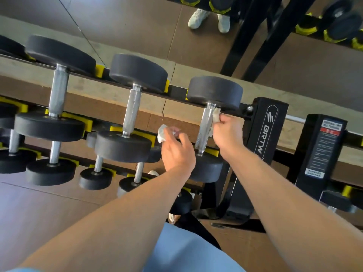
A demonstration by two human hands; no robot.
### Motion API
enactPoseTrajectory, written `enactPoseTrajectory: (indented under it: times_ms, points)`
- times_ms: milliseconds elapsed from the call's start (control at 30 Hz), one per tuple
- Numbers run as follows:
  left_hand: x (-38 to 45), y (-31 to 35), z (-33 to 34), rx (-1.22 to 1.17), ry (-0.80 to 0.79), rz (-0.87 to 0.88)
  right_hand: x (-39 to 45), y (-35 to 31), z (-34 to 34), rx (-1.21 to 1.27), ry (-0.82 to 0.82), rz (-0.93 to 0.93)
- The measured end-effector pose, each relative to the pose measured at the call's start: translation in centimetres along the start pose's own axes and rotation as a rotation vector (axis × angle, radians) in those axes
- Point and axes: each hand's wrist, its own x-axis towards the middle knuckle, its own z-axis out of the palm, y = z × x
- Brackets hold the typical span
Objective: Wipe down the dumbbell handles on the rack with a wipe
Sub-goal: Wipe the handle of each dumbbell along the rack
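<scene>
Three black dumbbells with silver knurled handles lie on the top tier of the rack [263, 122]. My right hand [228, 130] grips a white wipe [216, 115] and presses it against the upper part of the rightmost dumbbell's handle [204, 130]. My left hand [176, 152] holds a second crumpled white wipe [162, 133] in the air between the middle dumbbell's handle [132, 112] and the rightmost one, touching neither. The left dumbbell's handle [58, 91] stands free.
Lower tiers carry smaller dumbbells [96, 173] in yellow cradles. A black upright with a warning label [322, 146] stands at the right. A mirror behind the rack reflects white shoes [208, 18]. Brown floor lies at the lower left.
</scene>
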Motion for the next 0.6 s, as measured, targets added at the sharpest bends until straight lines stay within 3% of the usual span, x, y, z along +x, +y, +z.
enactPoseTrajectory:
  times_ms: [67, 167, 233, 300, 367, 433, 500, 600]
  points:
    - [0.0, -0.1, 0.0, 0.0, 0.021, 0.014, -1.2, 1.3, 0.1, -0.185, -0.089, -0.091]
    - [0.0, -0.1, -0.1, 0.004, 0.031, 0.017, -2.6, 2.4, -2.3, -0.572, -0.367, -0.124]
    - [-0.2, -0.1, -0.1, 0.001, 0.026, 0.005, -3.1, 1.5, -3.6, -0.67, -0.46, -0.209]
    - [-0.3, 0.0, -0.1, -0.016, 0.02, -0.007, -3.3, -0.3, -4.1, -0.584, -0.301, -0.432]
    - [-0.3, 0.1, -0.1, -0.029, 0.031, -0.013, -2.7, -1.8, -3.9, -0.639, -0.067, -0.852]
    - [-0.4, 0.2, -0.2, -0.027, 0.042, -0.013, -0.3, -1.6, -2.9, -0.932, -0.107, -1.202]
    - [-0.5, 0.2, -0.3, -0.031, 0.048, -0.012, 1.5, -1.3, -1.9, -1.192, -0.315, -1.192]
    - [-0.3, 0.1, -0.2, -0.048, 0.05, -0.012, 1.2, 0.1, -1.0, -1.302, -0.521, -1.149]
